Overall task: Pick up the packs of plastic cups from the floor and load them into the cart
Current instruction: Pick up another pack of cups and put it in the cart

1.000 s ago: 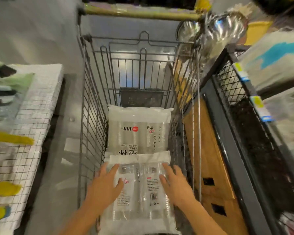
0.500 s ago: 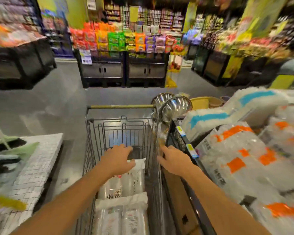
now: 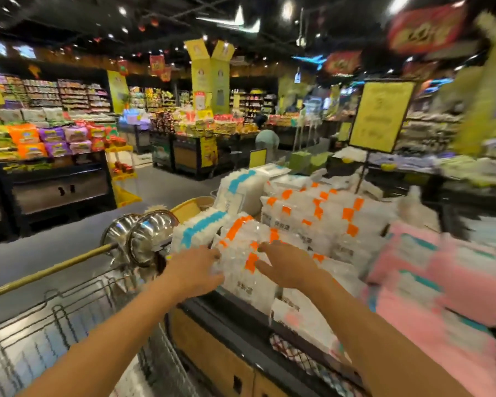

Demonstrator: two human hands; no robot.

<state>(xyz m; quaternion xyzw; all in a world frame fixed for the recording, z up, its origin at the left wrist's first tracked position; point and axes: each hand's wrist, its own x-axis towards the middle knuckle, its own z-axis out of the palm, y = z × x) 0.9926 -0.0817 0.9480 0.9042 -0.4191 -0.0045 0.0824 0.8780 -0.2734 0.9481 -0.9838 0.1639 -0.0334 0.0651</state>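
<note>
A clear pack with orange labels (image 3: 242, 253) lies at the near end of a display bin, right of the wire cart (image 3: 55, 308). Both arms stretch out over the bin's edge. My left hand (image 3: 196, 270) touches the pack's left side with loosely extended fingers. My right hand (image 3: 287, 267) lies on its right side, fingers spread. Neither hand has closed round the pack. The cart fills the lower left, its handle bar (image 3: 49, 272) running away to the left; its inside is blurred, so I cannot make out the packs in it.
More orange-labelled packs (image 3: 327, 216) and blue-labelled ones (image 3: 195, 230) are piled in the bin, with pink packs (image 3: 441, 276) on the right. Steel bowls (image 3: 143, 236) hang at the bin's corner beside the cart. The bin's dark rim (image 3: 241, 319) runs below my hands. Grey aisle floor (image 3: 69, 239) lies beyond.
My hands have left the pack laid in the cart, risen and swung right onto the orange-labelled pack in the bin. My view lifted from the cart to the store.
</note>
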